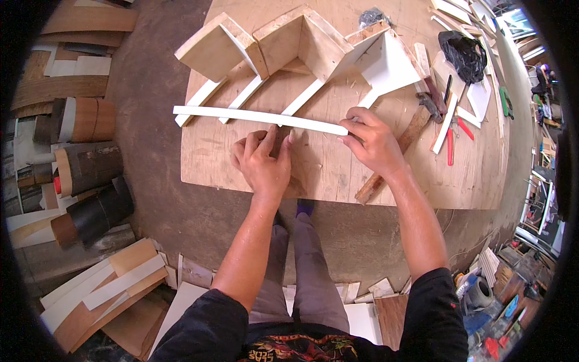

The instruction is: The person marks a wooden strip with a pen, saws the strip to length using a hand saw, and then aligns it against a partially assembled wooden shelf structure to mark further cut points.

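Note:
A long white strip of wood [241, 114] lies crosswise over the lower ends of several slanted white slats [244, 98]. My right hand [377, 142] pinches its right end between thumb and fingers. Under the strip's middle is my left hand [263, 161], thumb and index finger apart, with the index fingertip at the strip's lower edge; whether it presses on it I cannot tell. The slats join a zigzag wooden frame [289, 45] of angled boards, with bare wood on the left and a white panel [389, 63] on the right.
All this stands on a plywood table [205, 163]. Right of my right hand lie a hammer [407, 139], red-handled pliers [450, 145], a black plastic bag [463, 55] and white offcuts [479, 99]. Board scraps [102, 295] are stacked on the floor at left.

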